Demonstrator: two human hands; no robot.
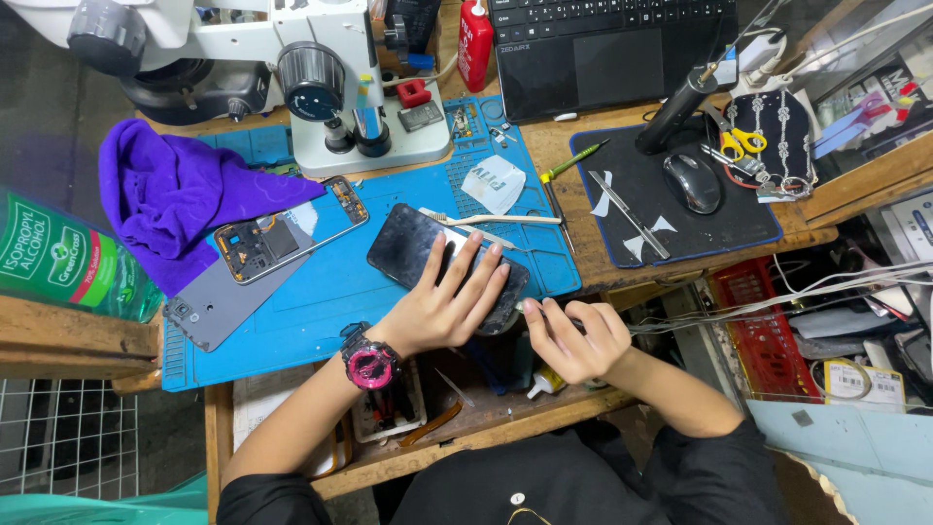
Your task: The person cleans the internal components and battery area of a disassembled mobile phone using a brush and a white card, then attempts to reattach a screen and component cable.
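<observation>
A: Item one, far to the left of the left hand: green bottle (68, 258) on a wooden ledge, then a purple cloth (180, 199) bunched on the blue work mat (330, 292).

B: Next along?

A: An opened phone body (292, 230), insides up, just left of the hand and beyond it; a grey back cover (228, 301) touching its lower corner. Microscope (330, 87) well beyond both.

B: And the hand itself?

A: Left hand (442, 309), fingers spread wide and flat, palm pressing on a black phone screen panel (413, 248). The panel lies tilted on the mat, its near-right end at the mat's edge under the fingers. A pink and black wristwatch (370, 364) sits on that wrist.

B: The other one?

A: Right hand (575, 335), just right of the panel's end, curled narrow around something slim. What it grips I cannot tell (fingers hide it).

B: Handling advice?

A: My judgement: keep the flat hand's pressure even so the panel neither slides nor flexes, and work the edge shallowly and slowly, since glass this thin cracks under a sharp lever.

B: Further right?

A: Beyond the fingertips, a pale thin stick (496, 220) and a white wipe (494, 185); then a black pad (680, 209) bearing a mouse (693, 182), and yellow-handled scissors (741, 142) past it.
</observation>
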